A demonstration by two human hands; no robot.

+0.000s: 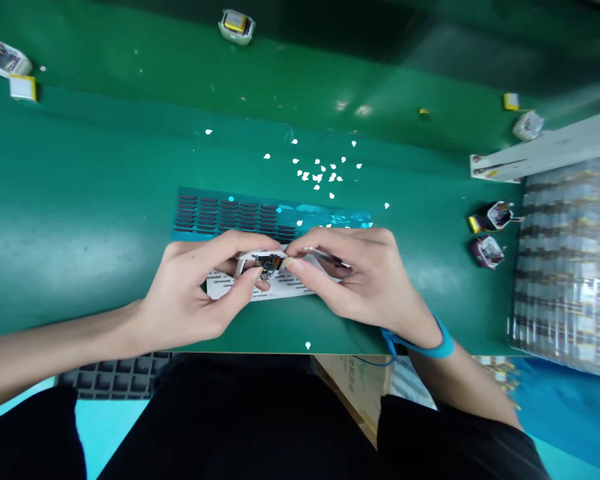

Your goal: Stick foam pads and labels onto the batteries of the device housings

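My left hand (205, 280) grips a small white device housing (241, 265) between thumb and fingers. Its open side faces up and shows a dark circuit board (269, 265) with small parts. At the housing's right end, the thumb and forefinger of my right hand (353, 270) are pinched together, touching or nearly touching its edge. A slim metal tool (323, 253), mostly hidden, lies within the curled right fingers. Beneath both hands is a white sheet (293, 288) printed with rows of small dark labels. Behind it lies a blue strip (220, 215) bearing rows of dark pads.
Small white round stickers (317, 179) are scattered beyond my hands. Housings and batteries sit at the far left (5, 59), far middle (237, 27) and right (489, 251). Stacked clear trays (565, 260) stand at the right. A blue wrist strap (443, 340) with a cord is on my right wrist.
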